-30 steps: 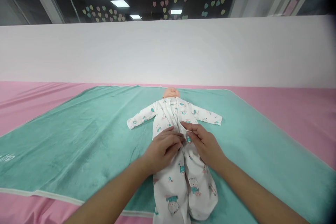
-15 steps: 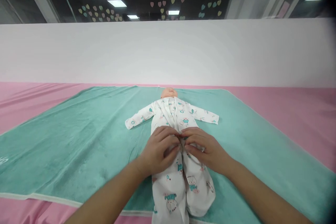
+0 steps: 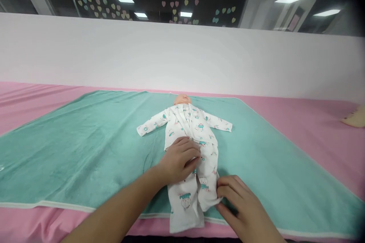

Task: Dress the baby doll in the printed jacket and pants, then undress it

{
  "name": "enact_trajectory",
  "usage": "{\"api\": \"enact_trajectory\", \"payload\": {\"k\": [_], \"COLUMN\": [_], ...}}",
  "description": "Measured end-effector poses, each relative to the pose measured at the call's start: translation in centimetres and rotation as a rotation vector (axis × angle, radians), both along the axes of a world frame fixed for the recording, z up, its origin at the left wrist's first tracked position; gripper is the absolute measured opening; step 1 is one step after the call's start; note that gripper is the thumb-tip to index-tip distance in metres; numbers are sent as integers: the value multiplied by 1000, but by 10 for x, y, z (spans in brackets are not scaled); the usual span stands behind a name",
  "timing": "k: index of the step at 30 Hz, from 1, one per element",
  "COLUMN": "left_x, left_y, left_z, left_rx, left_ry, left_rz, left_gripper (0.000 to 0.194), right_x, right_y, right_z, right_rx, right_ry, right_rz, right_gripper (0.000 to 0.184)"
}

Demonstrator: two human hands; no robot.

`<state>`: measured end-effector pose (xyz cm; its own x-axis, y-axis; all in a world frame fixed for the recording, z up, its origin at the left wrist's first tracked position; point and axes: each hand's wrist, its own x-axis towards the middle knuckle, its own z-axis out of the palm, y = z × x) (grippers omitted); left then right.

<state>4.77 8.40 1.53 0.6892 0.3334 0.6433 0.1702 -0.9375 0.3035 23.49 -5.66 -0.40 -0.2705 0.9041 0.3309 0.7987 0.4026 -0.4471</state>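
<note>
A baby doll lies on its back in a white printed top with its sleeves spread out, and matching white pants. My left hand rests over the waist and upper leg of the pants. Its fingers are curled together with the fabric at the fingertips, and they hide part of the waist. Lower down, my right hand pinches the outer side of the right-hand pant leg near its cuff, between thumb and fingers. The left-hand leg lies flat toward the near edge.
A green blanket with a pale border is spread beneath the doll over a pink sheet. Behind stands a low white wall below dark glass with heart stickers. At the far right edge a beige object is partly in view.
My right hand has left the waist and moved down and right to the pant leg's lower side. My left hand stays near the waist. The right-hand pant leg now looks straighter and narrower.
</note>
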Motion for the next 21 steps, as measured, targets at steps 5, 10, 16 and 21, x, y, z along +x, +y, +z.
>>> {"api": "enact_trajectory", "payload": {"k": [5, 10, 16, 21], "left_x": [-4, -5, -7, -8], "left_y": [2, 2, 1, 2], "left_z": [0, 0, 1, 0], "left_rx": [-10, 13, 14, 19], "left_ry": [-20, 9, 51, 69], "left_rz": [23, 32, 20, 29], "left_gripper": [12, 14, 14, 14], "right_x": [-9, 4, 20, 20], "right_y": [-4, -13, -27, -43], "right_z": [20, 23, 15, 19], "right_rx": [-83, -148, -66, 83], "right_ry": [291, 726, 486, 221], "right_rz": [-149, -276, -228, -118], "right_gripper": [10, 14, 11, 15]}}
